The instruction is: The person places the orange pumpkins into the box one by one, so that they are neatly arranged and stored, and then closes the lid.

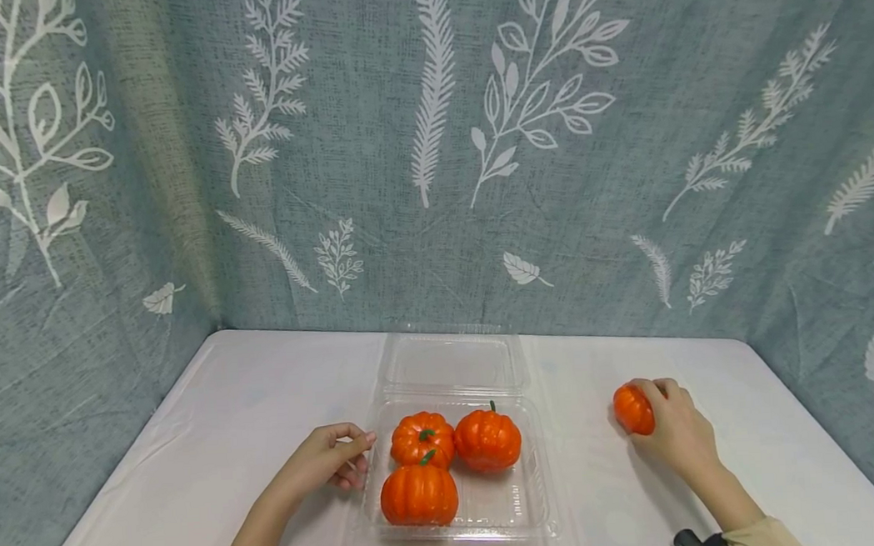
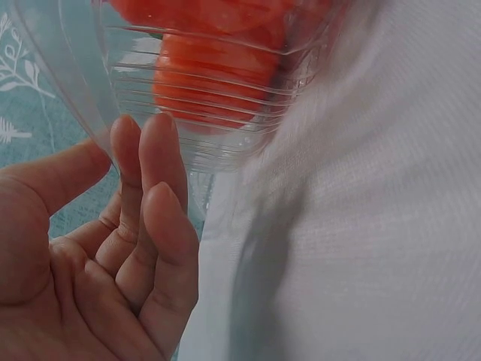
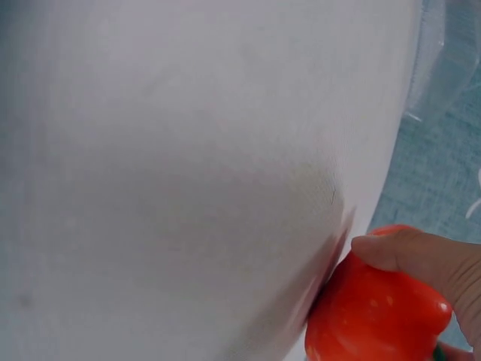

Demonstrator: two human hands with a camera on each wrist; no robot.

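Observation:
A clear plastic clamshell container (image 1: 497, 516) lies with its lid folded back on the table. Inside it sit three orange toy pumpkins: one at the back left (image 1: 410, 442), one at the right (image 1: 488, 441) and one at the front left (image 1: 419, 498). My left hand (image 1: 331, 459) pinches the container's left rim between thumb and fingers; in the left wrist view the fingertips (image 2: 158, 139) lie against its ribbed side wall. Off to the right, my right hand (image 1: 675, 430) grips another toy pumpkin (image 1: 631, 410), low over the table. The right wrist view shows the thumb across this pumpkin (image 3: 376, 316).
The lid (image 1: 450, 364) extends toward the table's back edge. A white cloth (image 1: 263, 384) covers the table. Blue-green curtains with white leaf prints (image 1: 369, 143) hang behind and along both sides.

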